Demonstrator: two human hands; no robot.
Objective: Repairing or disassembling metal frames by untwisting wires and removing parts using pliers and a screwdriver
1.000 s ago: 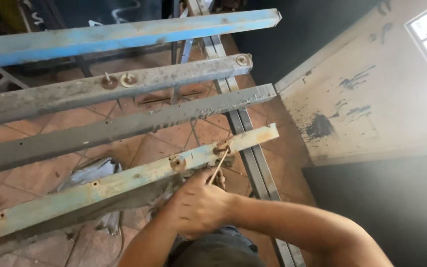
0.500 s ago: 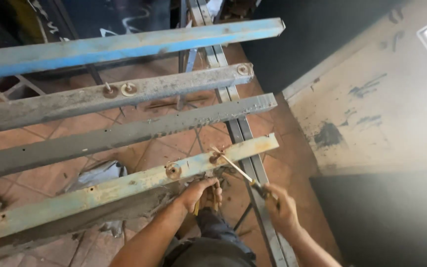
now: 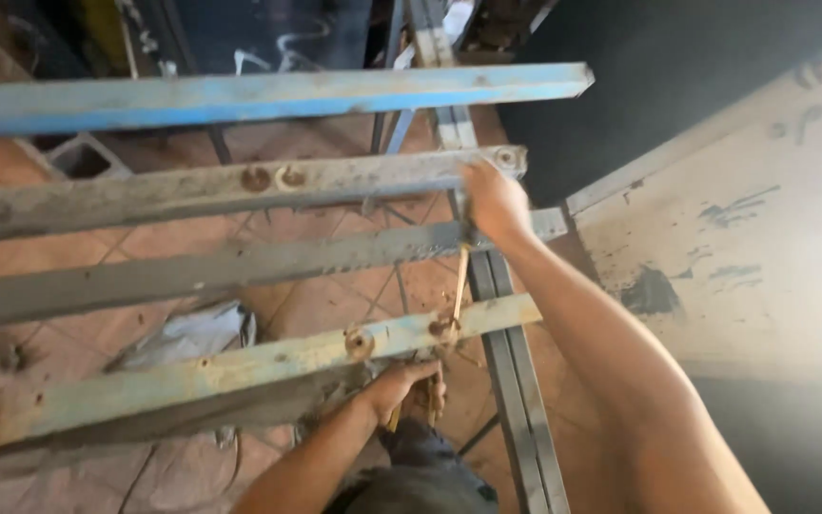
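Note:
A worn frame of long metal bars with flaking blue paint lies across the view. The nearest bar [image 3: 240,366] carries a rusty bolt [image 3: 360,343] and a second fastening [image 3: 443,327]. My left hand [image 3: 401,385] reaches under this bar and grips something beneath the fastening that I cannot make out. My right hand [image 3: 493,202] is stretched far forward, closed on the top end of a thin yellowish tool handle [image 3: 460,281] that runs down to the fastening. It rests by the end of the second bar from the top [image 3: 240,186].
Two more bars cross the frame: a bright blue one [image 3: 268,95] at the top and a grey one [image 3: 192,271] in the middle. A grey rail [image 3: 516,381] runs lengthwise under them. Terracotta tiles lie below, a crumpled grey sheet [image 3: 187,333] on them. A scuffed pale wall [image 3: 734,257] stands right.
My right hand has swung from near the close bar's end up and forward to the far bar, taking the tool handle from a low slant to nearly upright. My left hand stays under the bar.

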